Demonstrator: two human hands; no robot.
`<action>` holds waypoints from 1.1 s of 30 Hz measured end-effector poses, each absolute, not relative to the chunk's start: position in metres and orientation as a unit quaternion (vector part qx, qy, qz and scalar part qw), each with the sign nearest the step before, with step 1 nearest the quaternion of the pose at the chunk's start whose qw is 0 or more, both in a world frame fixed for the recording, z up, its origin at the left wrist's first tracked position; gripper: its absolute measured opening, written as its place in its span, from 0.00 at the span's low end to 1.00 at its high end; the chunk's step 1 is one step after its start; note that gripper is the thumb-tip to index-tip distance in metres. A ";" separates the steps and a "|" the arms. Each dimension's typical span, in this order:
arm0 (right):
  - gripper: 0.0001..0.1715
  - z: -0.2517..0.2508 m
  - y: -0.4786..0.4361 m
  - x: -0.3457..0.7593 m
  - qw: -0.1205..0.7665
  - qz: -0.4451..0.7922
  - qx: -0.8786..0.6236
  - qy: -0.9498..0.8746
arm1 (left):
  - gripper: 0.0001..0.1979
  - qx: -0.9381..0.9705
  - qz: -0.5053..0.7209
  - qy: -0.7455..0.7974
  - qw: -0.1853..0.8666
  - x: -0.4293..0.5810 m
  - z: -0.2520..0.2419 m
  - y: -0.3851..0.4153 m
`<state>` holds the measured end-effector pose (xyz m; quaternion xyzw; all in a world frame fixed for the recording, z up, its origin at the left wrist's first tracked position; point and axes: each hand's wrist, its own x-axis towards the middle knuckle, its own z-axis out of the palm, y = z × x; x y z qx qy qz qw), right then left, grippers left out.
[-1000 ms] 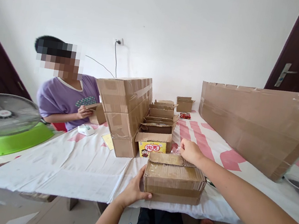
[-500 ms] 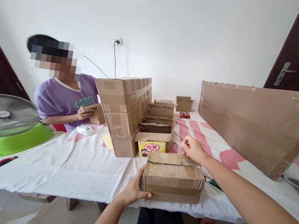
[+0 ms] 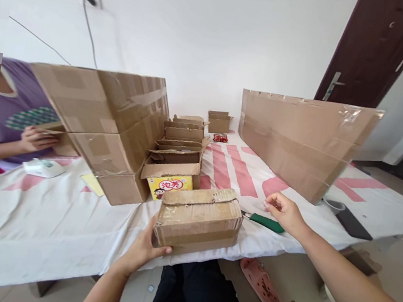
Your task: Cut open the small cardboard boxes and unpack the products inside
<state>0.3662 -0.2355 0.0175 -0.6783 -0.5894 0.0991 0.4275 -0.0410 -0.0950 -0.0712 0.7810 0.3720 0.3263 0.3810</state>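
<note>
A small taped cardboard box (image 3: 198, 217) sits at the near edge of the white-clothed table (image 3: 60, 220). My left hand (image 3: 143, 251) grips its near left corner, thumb on the front face. Off to the right of the box, my right hand (image 3: 284, 211) hovers with its fingers pinched together; what they hold is too small to make out. Just below that hand a green-handled tool (image 3: 264, 222) lies on the cloth.
Large stacked cartons (image 3: 114, 122) stand at left, with a row of open small boxes (image 3: 180, 142) and a yellow snack box (image 3: 169, 186) behind mine. A long cardboard panel (image 3: 295, 140) stands at right. Another person's hand (image 3: 35, 139) holds cardboard at far left. A pink slipper (image 3: 260, 283) lies on the floor.
My right hand left the box's far top edge and swung right, past the green tool. The view turned right and moved closer; my left hand kept its grip on the box.
</note>
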 end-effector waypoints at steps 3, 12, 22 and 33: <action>0.06 0.000 -0.273 0.389 0.385 0.067 -0.716 -0.578 | 0.53 0.785 0.320 0.375 0.374 -0.040 -0.068 -0.096; 0.14 -0.078 -0.331 0.366 0.304 -0.009 -0.716 -0.628 | 0.54 0.786 0.311 0.381 0.375 -0.039 -0.066 -0.098; 0.21 -0.088 -0.316 0.369 0.234 -0.107 -0.718 -0.647 | 0.56 0.783 0.305 0.401 0.365 -0.040 -0.068 -0.097; 0.13 -0.101 -0.326 0.367 0.309 -0.147 -0.683 -0.646 | 0.51 0.780 0.301 0.413 0.361 -0.037 -0.061 -0.100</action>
